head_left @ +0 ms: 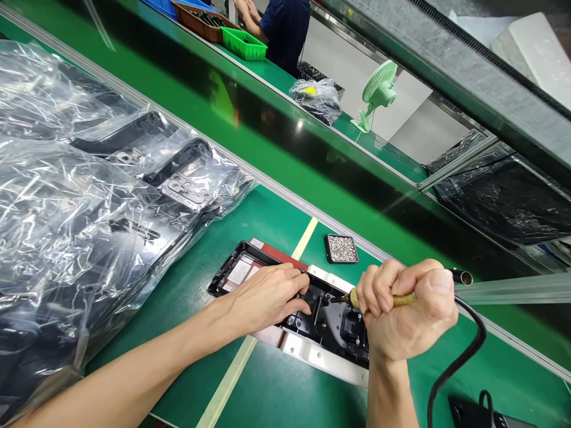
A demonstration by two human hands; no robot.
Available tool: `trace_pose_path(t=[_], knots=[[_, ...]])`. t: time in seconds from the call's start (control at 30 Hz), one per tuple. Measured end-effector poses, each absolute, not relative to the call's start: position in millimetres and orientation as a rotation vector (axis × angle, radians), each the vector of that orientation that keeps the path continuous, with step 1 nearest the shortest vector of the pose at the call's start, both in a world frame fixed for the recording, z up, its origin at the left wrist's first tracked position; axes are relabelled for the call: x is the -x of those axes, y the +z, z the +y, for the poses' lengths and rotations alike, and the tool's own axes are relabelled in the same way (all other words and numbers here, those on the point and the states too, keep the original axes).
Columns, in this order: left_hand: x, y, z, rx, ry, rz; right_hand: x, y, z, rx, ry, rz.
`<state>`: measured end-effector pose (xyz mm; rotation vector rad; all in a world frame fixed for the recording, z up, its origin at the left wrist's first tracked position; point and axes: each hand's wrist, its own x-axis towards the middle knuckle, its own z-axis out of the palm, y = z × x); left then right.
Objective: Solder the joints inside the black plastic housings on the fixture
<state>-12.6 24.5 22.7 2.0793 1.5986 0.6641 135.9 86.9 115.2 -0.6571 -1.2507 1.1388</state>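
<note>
A black plastic housing [332, 324] lies in a white and red fixture [312, 355] on the green bench. My left hand [267, 295] rests palm down on the housing's left part, fingers curled against it and pressing it. My right hand [404, 309] is closed in a fist round a corded electric screwdriver [464, 278] with a yellowish barrel. The screwdriver's dark tip [339, 299] points left, just above the housing's middle and close to my left fingertips. A black cable [459, 356] runs down from the tool to the right.
A small black tray of screws [341, 248] sits behind the fixture. Black housings in clear plastic bags [89, 202] are piled at the left. Behind runs a conveyor belt [267, 137]; beyond it are a green fan [378, 89], more bagged parts [317, 98], a green bin [244, 44] and another person [281, 27].
</note>
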Motion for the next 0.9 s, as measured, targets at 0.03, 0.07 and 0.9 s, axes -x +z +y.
trace_pose_path(t=[0.03, 0.07, 0.9], knots=[[12.7, 22.7, 24.7, -2.077, 0.663, 1.6, -135.8, 115.3, 87.0, 0.656, 1.139, -1.25], [12.7, 22.5, 24.9, -2.077, 0.665, 1.6, -135.8, 115.4, 87.1, 0.653, 1.14, -1.25], [12.6, 27.7, 25.0, -2.081, 0.632, 1.615, -137.7, 114.2, 89.7, 0.653, 1.153, -1.249]])
